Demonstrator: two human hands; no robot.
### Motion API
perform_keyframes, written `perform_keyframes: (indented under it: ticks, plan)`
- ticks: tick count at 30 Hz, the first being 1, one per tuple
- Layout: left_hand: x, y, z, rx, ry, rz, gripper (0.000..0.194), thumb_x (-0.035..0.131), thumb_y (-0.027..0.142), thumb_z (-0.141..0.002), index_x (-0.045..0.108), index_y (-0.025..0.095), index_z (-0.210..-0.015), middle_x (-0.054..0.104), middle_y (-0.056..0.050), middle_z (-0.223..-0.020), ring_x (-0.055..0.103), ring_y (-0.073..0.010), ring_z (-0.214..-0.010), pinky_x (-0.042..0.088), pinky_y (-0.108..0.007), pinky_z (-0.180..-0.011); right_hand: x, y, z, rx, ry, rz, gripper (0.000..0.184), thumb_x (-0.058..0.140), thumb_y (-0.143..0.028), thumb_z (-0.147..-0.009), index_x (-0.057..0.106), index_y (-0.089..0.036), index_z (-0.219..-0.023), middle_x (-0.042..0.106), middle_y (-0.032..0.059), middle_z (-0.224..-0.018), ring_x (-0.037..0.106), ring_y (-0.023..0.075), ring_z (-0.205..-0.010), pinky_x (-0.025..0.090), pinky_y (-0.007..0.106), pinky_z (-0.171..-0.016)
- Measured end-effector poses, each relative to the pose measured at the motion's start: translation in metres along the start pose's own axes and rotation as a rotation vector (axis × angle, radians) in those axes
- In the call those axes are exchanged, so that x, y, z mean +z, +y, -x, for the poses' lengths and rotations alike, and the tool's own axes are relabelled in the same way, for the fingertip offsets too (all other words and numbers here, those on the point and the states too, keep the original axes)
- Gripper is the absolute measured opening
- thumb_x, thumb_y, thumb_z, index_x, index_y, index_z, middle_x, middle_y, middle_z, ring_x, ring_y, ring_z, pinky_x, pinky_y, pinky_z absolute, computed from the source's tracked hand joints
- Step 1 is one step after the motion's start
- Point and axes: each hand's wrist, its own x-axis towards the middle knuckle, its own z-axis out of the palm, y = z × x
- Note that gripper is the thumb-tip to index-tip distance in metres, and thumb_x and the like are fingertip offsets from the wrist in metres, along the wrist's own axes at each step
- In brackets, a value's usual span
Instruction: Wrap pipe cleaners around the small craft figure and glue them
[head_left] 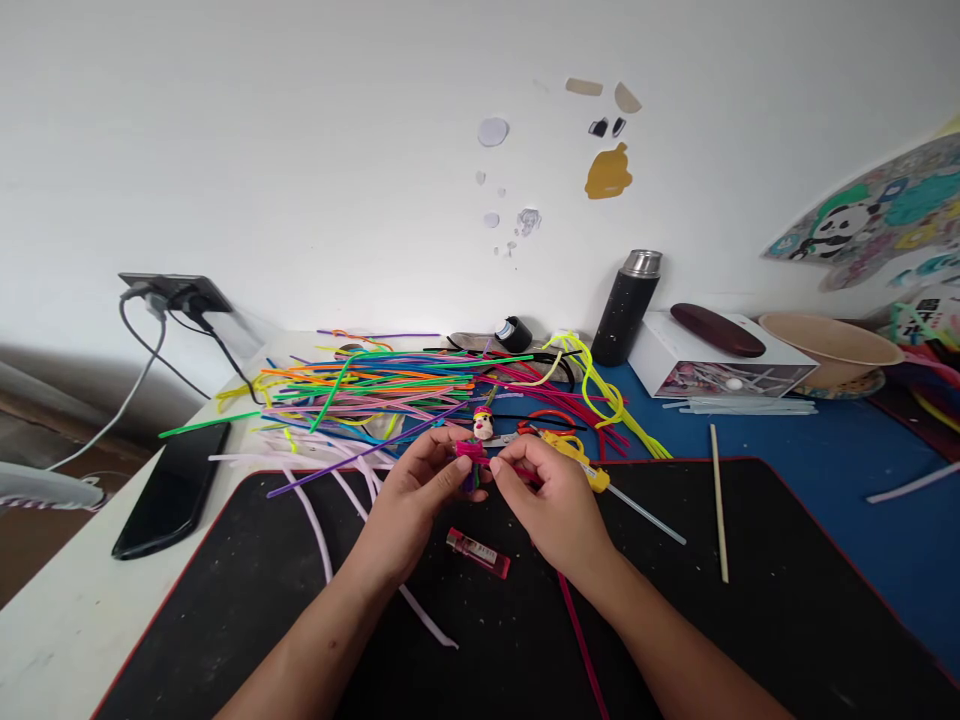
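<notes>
Between my hands is a small pipe-cleaner doll (pixel 483 424) with a white head, a pinkish-red top and a magenta body with purple and green below. My left hand (pixel 420 490) grips its body between thumb and fingers. In my right hand (pixel 551 495), thumb and forefinger pinch a magenta pipe cleaner (pixel 577 630) right beside the doll's body. Its long end trails down over the black mat. Just below the hands lies a red lighter (pixel 478 552) with a white label. Fingers partly hide the doll.
Piled behind the hands are many coloured pipe cleaners (pixel 375 385). A yellow glue gun (pixel 574 447) and scissors (pixel 551 420) lie near my right hand. A wooden stick (pixel 718 505) rests on the mat (pixel 795 600). Farther back stand a black flask (pixel 626 310), a white box (pixel 675 355) and a bowl (pixel 829 340); a phone (pixel 169 490) lies left.
</notes>
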Motion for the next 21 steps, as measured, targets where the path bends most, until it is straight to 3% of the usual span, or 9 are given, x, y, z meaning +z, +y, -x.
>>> perform_keyframes:
  ticks: [21]
  plan:
    - [-0.0034,-0.0011,-0.0014,-0.007,0.011,0.027,0.028,0.091,0.035,-0.083,0.079,0.024,-0.106,0.069,-0.004,-0.104,0.066,-0.019,-0.093,0.064,-0.027,-0.073,-0.0014,0.0008,0.001,0.011,-0.069,0.006,0.023,0.062,-0.041,-0.099,0.067,-0.023,-0.085,0.058,-0.0023,-0.067,0.05,0.0161,-0.059,0.036,0.029,-0.055]
